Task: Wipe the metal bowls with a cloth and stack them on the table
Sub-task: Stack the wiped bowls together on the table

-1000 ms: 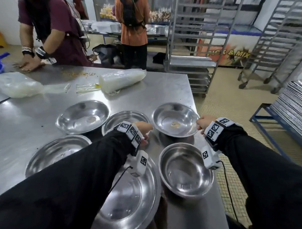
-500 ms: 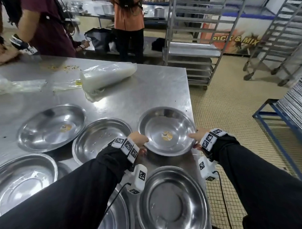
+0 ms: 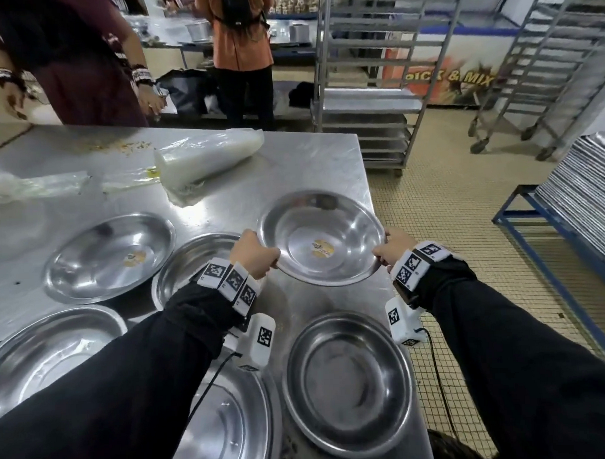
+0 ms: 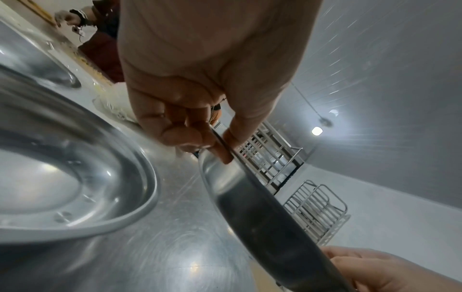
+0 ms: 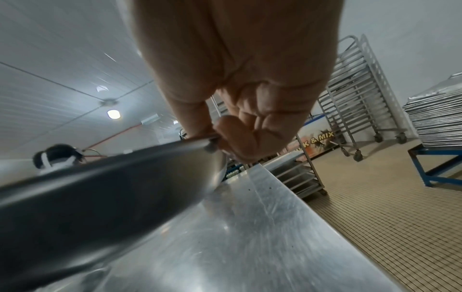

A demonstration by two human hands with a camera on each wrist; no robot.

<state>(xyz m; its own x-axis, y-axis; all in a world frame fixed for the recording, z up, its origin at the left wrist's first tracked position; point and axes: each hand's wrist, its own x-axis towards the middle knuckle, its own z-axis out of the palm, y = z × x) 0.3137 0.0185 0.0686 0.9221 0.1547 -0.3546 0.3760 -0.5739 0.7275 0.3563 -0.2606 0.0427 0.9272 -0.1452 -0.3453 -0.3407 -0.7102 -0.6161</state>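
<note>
I hold a metal bowl (image 3: 323,239) with a yellow sticker in its bottom just above the steel table (image 3: 302,160), near its right edge. My left hand (image 3: 257,253) pinches the bowl's left rim and my right hand (image 3: 389,247) pinches its right rim. The left wrist view shows thumb and fingers (image 4: 220,152) clamped on the rim of the bowl (image 4: 262,213). In the right wrist view the bowl (image 5: 105,189) hangs clear of the tabletop (image 5: 250,237). Several other metal bowls lie on the table, one (image 3: 347,382) right below the lifted one. No cloth is in view.
A plastic bag of white stuff (image 3: 206,155) lies behind the bowls. A person in maroon (image 3: 82,65) stands at the table's far side, another in orange (image 3: 239,42) behind. Tray racks (image 3: 374,72) and a stack of trays (image 3: 584,192) stand to the right.
Both hands closed on the sticker bowl's rims and lifted it off the table. The person in maroon took both hands off the table.
</note>
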